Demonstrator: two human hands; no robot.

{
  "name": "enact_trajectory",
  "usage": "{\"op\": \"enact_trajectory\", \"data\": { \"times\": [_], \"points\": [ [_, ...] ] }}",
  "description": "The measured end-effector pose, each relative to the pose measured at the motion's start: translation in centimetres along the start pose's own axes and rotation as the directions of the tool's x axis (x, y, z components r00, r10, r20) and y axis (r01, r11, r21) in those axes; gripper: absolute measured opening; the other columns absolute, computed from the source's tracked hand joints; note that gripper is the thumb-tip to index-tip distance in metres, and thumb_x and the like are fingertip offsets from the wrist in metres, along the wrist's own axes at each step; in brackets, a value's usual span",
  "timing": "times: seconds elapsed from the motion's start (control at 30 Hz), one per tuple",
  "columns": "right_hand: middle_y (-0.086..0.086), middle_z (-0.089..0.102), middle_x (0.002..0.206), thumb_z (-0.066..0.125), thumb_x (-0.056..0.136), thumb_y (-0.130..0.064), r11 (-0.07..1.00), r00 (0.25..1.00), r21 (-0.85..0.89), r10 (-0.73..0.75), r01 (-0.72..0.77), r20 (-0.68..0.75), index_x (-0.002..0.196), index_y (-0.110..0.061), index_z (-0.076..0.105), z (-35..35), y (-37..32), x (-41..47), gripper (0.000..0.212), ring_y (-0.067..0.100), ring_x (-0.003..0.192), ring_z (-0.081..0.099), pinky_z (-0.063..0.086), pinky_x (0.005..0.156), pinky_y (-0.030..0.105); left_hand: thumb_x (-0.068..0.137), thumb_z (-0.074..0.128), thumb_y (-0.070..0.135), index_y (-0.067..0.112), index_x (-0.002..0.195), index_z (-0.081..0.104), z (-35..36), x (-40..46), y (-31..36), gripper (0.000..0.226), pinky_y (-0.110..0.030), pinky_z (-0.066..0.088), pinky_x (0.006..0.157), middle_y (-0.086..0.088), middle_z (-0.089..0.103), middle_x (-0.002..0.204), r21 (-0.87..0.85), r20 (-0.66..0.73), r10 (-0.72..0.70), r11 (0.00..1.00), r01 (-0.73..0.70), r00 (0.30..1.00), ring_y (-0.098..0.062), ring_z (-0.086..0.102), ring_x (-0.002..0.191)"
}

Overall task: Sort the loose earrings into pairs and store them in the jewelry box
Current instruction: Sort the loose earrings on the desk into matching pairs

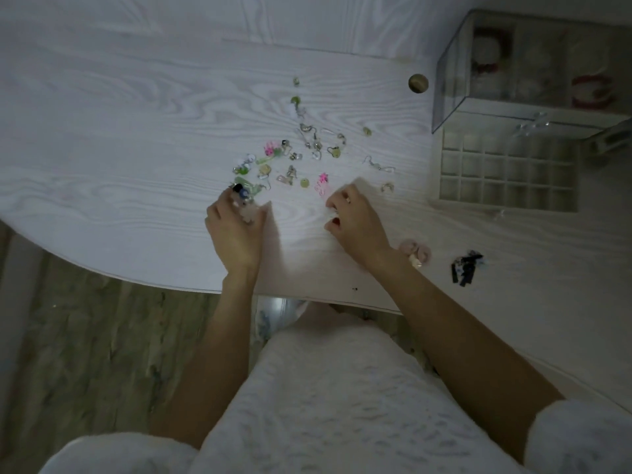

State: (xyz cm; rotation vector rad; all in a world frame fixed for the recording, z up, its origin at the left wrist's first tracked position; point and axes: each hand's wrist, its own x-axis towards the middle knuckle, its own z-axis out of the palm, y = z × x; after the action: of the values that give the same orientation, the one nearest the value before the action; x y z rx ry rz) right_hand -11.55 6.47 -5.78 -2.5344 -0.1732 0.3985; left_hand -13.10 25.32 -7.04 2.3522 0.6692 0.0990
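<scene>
On the white table [102, 138] I have my left hand [234, 230] at the near left edge of the loose earrings [301, 155], fingers curled around a small pale piece I can't identify. The earrings lie scattered just beyond both hands. My right hand [352, 218] rests near a pink earring [322, 185], fingers bent; whether it holds anything I cannot tell. Right of that wrist lie a fuzzy pink pair [419, 252] and a black pair [465, 268]. The jewelry box [506, 172] stands far right, its gridded drawer pulled out.
</scene>
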Motion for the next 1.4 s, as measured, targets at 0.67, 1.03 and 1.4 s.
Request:
{"op": "enact_trajectory", "data": {
  "times": [0.67,1.03,1.4],
  "points": [
    [0.012,0.046,0.122,0.061,0.083,-0.011,0.994,1.0,-0.106,-0.028,0.029,0.01,0.122,-0.007,0.052,1.4,-0.5,-3.3,0.04,0.026,0.11,0.048,0.046,0.085,0.032,0.081,0.07,0.024,0.026,0.092,0.065,-0.6,-6.0,-0.6,0.013,-0.025,0.051,0.071,0.005,0.066,0.086,-0.267,0.311,0.21,0.955,-0.127,0.927,-0.007,0.06,0.073],
    [0.014,0.05,0.117,0.054,0.081,0.001,0.996,0.999,-0.083,-0.032,0.028,-0.043,0.119,-0.005,0.054,2.2,-0.7,-6.3,0.039,0.028,0.103,0.05,0.044,0.074,0.032,0.076,0.073,0.015,0.014,0.108,0.063,0.6,-8.4,-1.2,0.034,-0.012,0.035,0.075,-0.005,0.061,0.103,-0.097,0.32,0.392,0.919,-0.382,0.862,-0.016,0.055,0.089],
    [0.017,0.057,0.112,0.054,0.081,0.005,0.996,0.992,-0.087,-0.002,-0.009,-0.124,0.12,-0.004,0.054,3.0,0.0,-8.4,0.04,0.031,0.098,0.055,0.047,0.08,0.036,0.082,0.062,0.004,0.011,0.105,0.065,2.3,-9.4,1.3,0.024,-0.017,0.043,0.072,-0.007,0.066,0.101,-0.172,0.367,0.451,0.892,-0.418,0.813,-0.018,0.062,0.084]
  ]
}}
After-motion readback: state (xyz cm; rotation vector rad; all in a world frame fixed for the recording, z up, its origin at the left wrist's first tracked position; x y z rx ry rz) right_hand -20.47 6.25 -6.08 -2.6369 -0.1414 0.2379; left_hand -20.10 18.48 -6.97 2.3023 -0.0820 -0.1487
